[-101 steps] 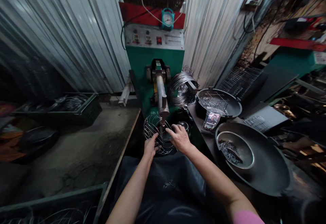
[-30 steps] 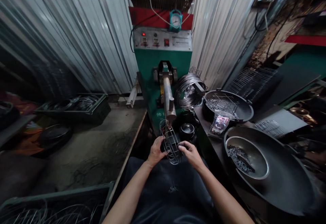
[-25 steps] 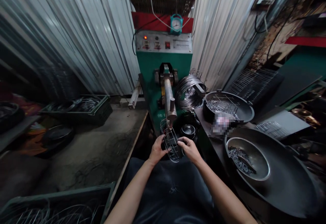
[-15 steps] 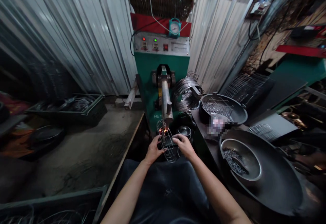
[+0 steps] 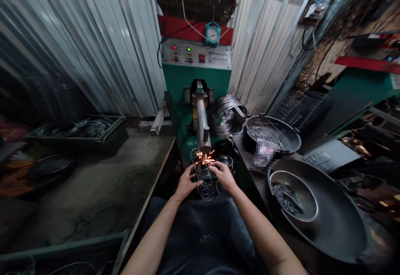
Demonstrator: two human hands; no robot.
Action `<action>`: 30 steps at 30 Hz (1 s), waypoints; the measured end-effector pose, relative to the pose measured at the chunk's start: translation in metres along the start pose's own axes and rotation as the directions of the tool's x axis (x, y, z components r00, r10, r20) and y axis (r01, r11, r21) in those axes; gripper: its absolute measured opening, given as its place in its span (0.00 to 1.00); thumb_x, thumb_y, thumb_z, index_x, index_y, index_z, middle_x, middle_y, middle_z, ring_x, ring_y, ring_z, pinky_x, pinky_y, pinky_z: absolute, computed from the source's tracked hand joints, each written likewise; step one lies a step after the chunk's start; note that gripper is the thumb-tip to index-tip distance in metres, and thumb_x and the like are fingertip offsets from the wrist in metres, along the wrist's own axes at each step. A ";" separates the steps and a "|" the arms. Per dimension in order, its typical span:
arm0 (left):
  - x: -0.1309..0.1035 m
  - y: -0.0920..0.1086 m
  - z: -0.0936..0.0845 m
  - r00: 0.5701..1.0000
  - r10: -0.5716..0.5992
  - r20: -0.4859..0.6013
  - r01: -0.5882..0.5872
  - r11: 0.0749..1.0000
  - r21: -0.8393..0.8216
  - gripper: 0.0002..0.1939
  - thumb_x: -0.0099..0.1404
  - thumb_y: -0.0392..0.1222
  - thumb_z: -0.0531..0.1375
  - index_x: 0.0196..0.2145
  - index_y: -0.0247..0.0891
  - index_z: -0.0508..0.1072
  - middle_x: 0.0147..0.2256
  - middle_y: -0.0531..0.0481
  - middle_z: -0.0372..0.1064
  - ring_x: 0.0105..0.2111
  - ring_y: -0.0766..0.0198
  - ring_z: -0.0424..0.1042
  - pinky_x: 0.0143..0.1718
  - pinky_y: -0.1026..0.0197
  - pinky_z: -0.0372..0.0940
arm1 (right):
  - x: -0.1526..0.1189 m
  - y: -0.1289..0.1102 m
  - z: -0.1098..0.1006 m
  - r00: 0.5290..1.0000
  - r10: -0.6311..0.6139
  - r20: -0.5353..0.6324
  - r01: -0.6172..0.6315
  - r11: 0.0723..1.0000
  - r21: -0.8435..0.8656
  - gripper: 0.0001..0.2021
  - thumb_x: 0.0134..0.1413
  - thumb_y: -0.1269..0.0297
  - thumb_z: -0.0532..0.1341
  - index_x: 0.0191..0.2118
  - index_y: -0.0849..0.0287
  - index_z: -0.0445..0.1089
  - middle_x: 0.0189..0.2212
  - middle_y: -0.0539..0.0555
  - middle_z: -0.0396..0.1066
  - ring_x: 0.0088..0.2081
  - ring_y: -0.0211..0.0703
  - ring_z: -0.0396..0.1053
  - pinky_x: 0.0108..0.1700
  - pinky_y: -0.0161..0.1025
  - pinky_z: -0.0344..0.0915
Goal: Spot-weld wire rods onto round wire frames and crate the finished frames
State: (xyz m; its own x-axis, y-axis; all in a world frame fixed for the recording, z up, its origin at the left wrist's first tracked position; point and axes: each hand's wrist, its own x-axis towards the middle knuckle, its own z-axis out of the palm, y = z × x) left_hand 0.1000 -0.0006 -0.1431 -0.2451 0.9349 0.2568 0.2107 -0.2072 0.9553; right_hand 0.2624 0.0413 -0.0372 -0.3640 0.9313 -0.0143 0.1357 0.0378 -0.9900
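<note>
A spot-welding machine (image 5: 202, 116) has its round metal arm pointing down at a small wire frame (image 5: 205, 191) with curved, basket-like bars. Bright orange sparks (image 5: 205, 157) fly where the arm's tip meets the frame's far end. My left hand (image 5: 186, 184) grips the frame's left side, thumb and fingers closed on its bars. On the other side, my right hand (image 5: 223, 176) pinches at the frame's upper right edge, close beneath the sparks. Whether a separate small wire lies between the right fingertips is too small to tell.
Right of the machine are a wire coil (image 5: 225, 116), a pan of wire grids (image 5: 271, 135) and a wide wok (image 5: 339, 221) holding a steel bowl (image 5: 312, 212) of small metal pieces. Green crates (image 5: 117, 135) stand at left. A wooden board edge (image 5: 154, 185) runs beside my left arm.
The sparks have grown larger and spread to the right. My right hand has shifted slightly left and up along the frame, while the whole view has drifted a little.
</note>
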 end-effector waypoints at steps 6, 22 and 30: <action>-0.008 0.005 -0.005 0.999 -0.046 -0.006 0.046 0.998 -0.032 0.39 0.41 0.44 0.69 0.51 0.38 0.62 0.50 0.40 0.62 0.47 0.52 0.67 0.46 0.48 0.65 | -0.028 0.012 -0.021 0.987 0.093 0.133 -0.099 0.995 0.034 0.13 0.42 0.58 0.62 0.34 0.60 0.70 0.28 0.50 0.70 0.31 0.39 0.66 0.35 0.36 0.61; 0.006 0.014 -0.001 0.971 -0.234 -0.054 0.219 0.954 -0.206 0.36 0.42 0.44 0.69 0.48 0.37 0.63 0.45 0.43 0.66 0.47 0.55 0.66 0.47 0.50 0.62 | -0.010 0.000 -0.010 0.995 0.032 0.090 -0.034 0.999 0.022 0.09 0.41 0.60 0.60 0.27 0.61 0.69 0.22 0.47 0.67 0.27 0.37 0.63 0.33 0.34 0.59; 0.007 0.013 0.006 0.958 -0.283 -0.038 0.264 0.928 -0.264 0.33 0.41 0.43 0.69 0.46 0.38 0.64 0.45 0.43 0.67 0.46 0.56 0.67 0.48 0.50 0.60 | -0.015 0.014 -0.017 0.987 0.081 0.136 -0.087 0.995 0.040 0.11 0.42 0.58 0.61 0.30 0.60 0.69 0.25 0.48 0.69 0.29 0.36 0.65 0.34 0.34 0.60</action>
State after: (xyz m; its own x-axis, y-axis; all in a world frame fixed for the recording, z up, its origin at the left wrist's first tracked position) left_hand 0.1069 0.0049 -0.1302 -0.3308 0.9435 -0.0190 -0.1188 -0.0217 0.9927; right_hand 0.2855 0.0340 -0.0485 -0.4734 0.8735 -0.1137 0.1304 -0.0581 -0.9898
